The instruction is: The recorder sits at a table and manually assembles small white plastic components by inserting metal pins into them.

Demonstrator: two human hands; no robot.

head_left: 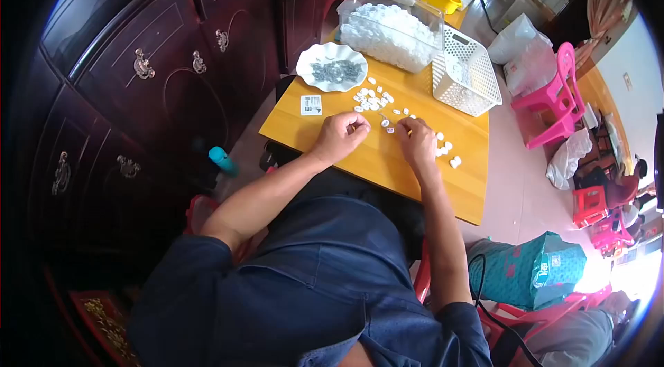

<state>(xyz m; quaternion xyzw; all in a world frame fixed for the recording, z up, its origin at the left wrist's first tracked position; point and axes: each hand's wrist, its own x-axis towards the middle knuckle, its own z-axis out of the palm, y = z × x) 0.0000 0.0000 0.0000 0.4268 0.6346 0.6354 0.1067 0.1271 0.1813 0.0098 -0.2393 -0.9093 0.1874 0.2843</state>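
My left hand (pixel 340 137) is closed above the table's near side, thumb and fingertips together; whatever it pinches is too small to make out. To its right, my right hand (pixel 418 143) has its fingers curled together at the edge of some small white pieces, and what lies between them is hidden. A loose pile of small white plastic-looking pieces (pixel 371 100) lies beyond my hands, a few with dark marks. One small piece (pixel 390 130) rests between the two hands. More white pieces (pixel 454 162) lie to the right of my right hand.
On the wooden table (pixel 456 194) stand a scalloped white dish (pixel 302 63) of dark small parts, a clear bin (pixel 351 1) heaped with white pieces and a white perforated basket (pixel 477 103). A square card (pixel 311 105) lies at left. Dark cabinets (pixel 159 42) flank the left side.
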